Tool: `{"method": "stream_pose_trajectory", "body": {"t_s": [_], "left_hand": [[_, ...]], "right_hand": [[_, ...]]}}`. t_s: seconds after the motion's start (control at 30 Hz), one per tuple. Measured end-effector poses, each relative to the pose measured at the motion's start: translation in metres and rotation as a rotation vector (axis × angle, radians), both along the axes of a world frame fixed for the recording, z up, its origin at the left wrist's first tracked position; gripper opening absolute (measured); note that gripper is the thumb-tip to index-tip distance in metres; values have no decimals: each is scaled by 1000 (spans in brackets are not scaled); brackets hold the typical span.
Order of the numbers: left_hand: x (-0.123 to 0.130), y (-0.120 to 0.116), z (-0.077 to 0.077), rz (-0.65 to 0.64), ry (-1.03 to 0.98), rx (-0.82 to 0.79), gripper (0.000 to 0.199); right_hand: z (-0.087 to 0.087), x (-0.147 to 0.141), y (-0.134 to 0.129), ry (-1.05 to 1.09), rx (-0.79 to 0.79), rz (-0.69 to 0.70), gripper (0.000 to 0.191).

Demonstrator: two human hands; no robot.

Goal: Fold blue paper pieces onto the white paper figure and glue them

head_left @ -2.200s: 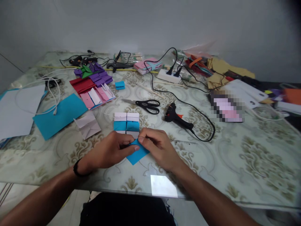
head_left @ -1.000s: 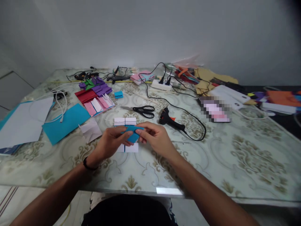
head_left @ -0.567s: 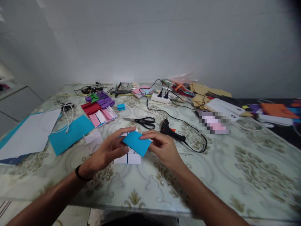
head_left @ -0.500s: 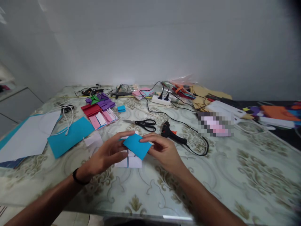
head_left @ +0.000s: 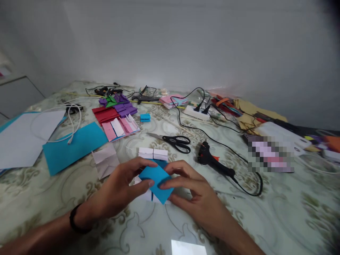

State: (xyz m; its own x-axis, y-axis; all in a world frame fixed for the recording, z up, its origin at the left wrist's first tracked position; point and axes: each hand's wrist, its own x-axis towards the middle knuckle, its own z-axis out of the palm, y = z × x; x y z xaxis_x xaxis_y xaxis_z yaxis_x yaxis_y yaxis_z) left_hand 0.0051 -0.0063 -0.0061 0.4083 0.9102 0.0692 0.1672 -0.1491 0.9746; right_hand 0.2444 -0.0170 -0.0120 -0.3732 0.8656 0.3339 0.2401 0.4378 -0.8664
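A small blue paper piece (head_left: 156, 179) is held tilted between both hands at the middle of the view. My left hand (head_left: 119, 187) pinches its left side between thumb and fingers, a black band round the wrist. My right hand (head_left: 192, 191) grips its right side with thumb and fingertips. Beneath them on the table lies a white folded paper piece (head_left: 159, 154) with dark blue strips, partly hidden by the hands and the blue paper.
Black scissors (head_left: 176, 141) and a black glue gun (head_left: 212, 161) lie beyond my hands. Blue sheet (head_left: 74, 147), creased pale paper (head_left: 106, 161) and folded coloured papers (head_left: 106, 115) are at left. A power strip (head_left: 196, 112) with cables sits behind, a blurred-out item (head_left: 271, 154) at right.
The view has shifted, so the table things appear larger and mostly further right. The blue paper stays in both hands, and my right fingers now hold it lower along its right side.
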Motion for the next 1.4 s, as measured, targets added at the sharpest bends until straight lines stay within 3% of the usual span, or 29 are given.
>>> {"method": "stream_pose_trajectory", "body": {"t_s": [0.2, 0.37, 0.47, 0.5, 0.7, 0.77, 0.83, 1.1, 1.4], "left_hand": [[1, -7, 2, -25, -77, -14, 34], [1, -7, -2, 83, -157, 18, 17], [2, -7, -6, 89, -184, -3, 27], [2, -8, -7, 78, -169, -6, 30], [5, -14, -4, 97, 94, 165, 38], [6, -14, 0, 84, 173, 206, 29], [6, -14, 3, 41, 243, 219, 7], [10, -17, 6, -24, 241, 159, 13], [14, -24, 5, -117, 309, 233, 14]], "right_hand": [[4, -1, -7, 2, 44, 70, 25], [4, -2, -17, 151, -186, -77, 48], [3, -4, -15, 166, -306, -123, 19], [3, -5, -14, 132, -305, -150, 8], [7, -8, -12, -82, -118, -181, 12], [9, -8, -12, -101, -51, -156, 11], [10, -8, -13, -92, -14, -150, 11], [10, -9, -14, 36, -86, -136, 7], [12, -15, -18, 53, -42, -56, 15]]}}
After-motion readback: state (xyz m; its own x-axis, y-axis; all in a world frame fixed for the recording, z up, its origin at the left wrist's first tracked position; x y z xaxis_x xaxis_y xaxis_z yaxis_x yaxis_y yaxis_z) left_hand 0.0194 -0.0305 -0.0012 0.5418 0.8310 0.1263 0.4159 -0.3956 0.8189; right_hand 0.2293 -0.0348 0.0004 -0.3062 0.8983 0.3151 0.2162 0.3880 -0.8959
